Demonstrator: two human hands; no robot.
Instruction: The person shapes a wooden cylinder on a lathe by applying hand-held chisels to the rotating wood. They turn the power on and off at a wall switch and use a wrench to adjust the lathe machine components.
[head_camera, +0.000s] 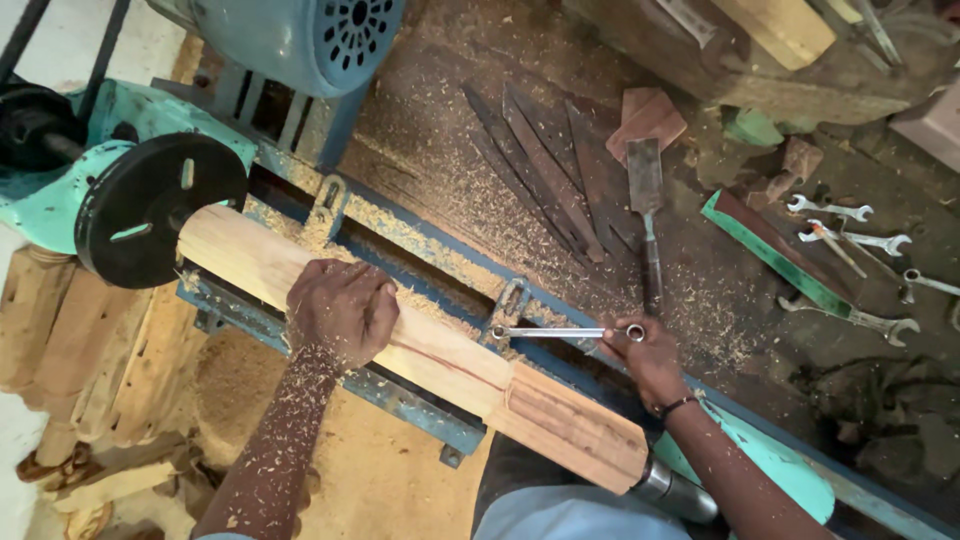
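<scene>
While the long wooden blank (420, 345) sits fixed on the blue lathe bed (400, 395), the left hand (340, 312) lies on top of it with fingers curled over the far side, pressing down on the rounded part. One end of the blank meets the black round faceplate (150, 208) near the teal headstock (60, 170). Its other end, still square with flat faces, meets the shiny metal tailstock tip (668, 487) close to the person.

Wrapped around a thin silver spanner (565, 332), the right hand (648, 362) pinches the ring end, and the spanner's other end sits at a small metal bracket (512, 305) on the bed.

This wood looks stiff and fairly heavy (it is thick and long). It will not bend or squash. Its pale surface looks dry and a bit rough, with sawdust stuck on, so it should not slip much. A good place to hold it is the round middle, where a palm fits over the curve. At the near end the square corners may feel sharp. A spanner like this is hard, smooth and light, best held near its end.

Dark turning chisels (545, 170) lie on the dusty bench (430, 130), well apart from both hands, with more spanners (860, 240) farther right.
</scene>
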